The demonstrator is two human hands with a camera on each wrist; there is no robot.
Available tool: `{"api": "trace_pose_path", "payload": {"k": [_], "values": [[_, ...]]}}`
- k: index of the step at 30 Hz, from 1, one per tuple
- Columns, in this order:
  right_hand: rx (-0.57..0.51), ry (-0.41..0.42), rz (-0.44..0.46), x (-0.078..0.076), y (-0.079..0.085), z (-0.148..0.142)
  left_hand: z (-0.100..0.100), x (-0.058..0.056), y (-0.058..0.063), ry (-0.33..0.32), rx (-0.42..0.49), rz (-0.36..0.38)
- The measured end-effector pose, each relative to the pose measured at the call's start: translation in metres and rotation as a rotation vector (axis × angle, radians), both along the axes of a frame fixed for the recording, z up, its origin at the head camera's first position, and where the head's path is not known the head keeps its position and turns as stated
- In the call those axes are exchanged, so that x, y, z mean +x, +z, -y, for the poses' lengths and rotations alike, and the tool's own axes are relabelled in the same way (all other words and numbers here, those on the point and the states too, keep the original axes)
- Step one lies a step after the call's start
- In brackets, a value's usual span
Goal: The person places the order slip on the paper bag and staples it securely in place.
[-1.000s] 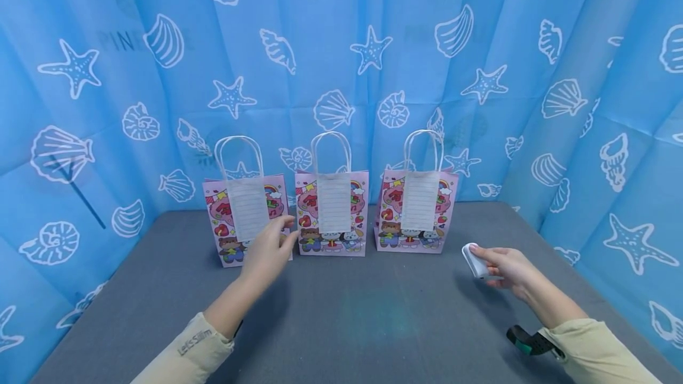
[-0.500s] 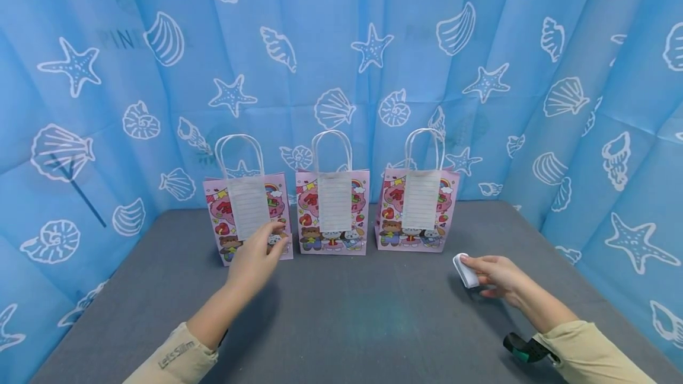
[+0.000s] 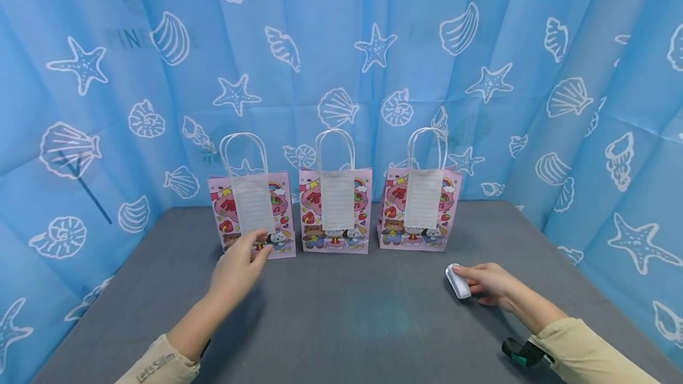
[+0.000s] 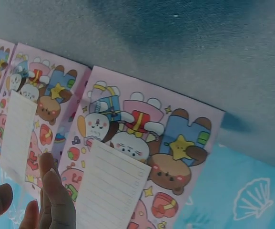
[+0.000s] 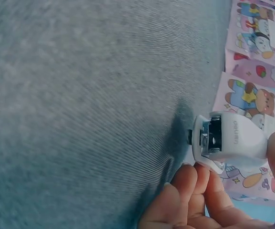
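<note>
My right hand [image 3: 496, 288] pinches a small white stapler [image 3: 458, 281] between thumb and fingers, just above the table at right. In the right wrist view the stapler [image 5: 239, 138] shows its metal front. My left hand [image 3: 236, 268] holds nothing; its fingers are loosely bent in front of the left gift bag [image 3: 283, 209], hiding its lower part in the head view. The middle gift bag [image 3: 363, 212] and right gift bag [image 3: 450, 206] stand beside it. Each is pink with cartoon animals, and a lined white paper [image 3: 337, 200] hangs on its front below white handles.
A grey cloth-covered table [image 3: 341, 325] lies under everything. Behind it hangs a blue curtain [image 3: 341, 46] with white shells and starfish. A black band with a green part [image 3: 525, 353] hangs at the right wrist.
My left hand has drawn back down and left, away from the middle bag. My right hand has moved left and slightly lower with the stapler. The bags stay standing.
</note>
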State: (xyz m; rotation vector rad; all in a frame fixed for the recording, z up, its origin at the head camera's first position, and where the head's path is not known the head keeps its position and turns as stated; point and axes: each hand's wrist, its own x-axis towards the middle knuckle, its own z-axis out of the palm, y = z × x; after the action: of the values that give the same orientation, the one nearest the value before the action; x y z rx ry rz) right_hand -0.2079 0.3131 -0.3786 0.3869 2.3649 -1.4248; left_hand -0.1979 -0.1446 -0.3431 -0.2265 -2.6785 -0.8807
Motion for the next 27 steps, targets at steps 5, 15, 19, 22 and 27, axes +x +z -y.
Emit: {"api": "trace_pose_path", "payload": {"k": [5,15,19,22,27], "values": [[0.023,0.009,0.008,-0.001,-0.002,0.003,0.007,0.002,-0.003,0.006,0.005,0.001],[0.039,0.013,-0.002,-0.001,-0.003,0.005,0.019,0.007,-0.008,0.030,0.009,0.021],[0.036,0.007,-0.007,-0.002,-0.004,0.005,0.024,0.010,-0.010,0.036,0.011,0.042],[0.035,0.009,-0.015,-0.003,-0.005,0.005,0.028,0.011,-0.011,0.039,0.004,0.050],[0.036,0.005,-0.016,-0.002,-0.005,0.006,0.031,0.012,-0.012,0.042,-0.009,0.062]]}}
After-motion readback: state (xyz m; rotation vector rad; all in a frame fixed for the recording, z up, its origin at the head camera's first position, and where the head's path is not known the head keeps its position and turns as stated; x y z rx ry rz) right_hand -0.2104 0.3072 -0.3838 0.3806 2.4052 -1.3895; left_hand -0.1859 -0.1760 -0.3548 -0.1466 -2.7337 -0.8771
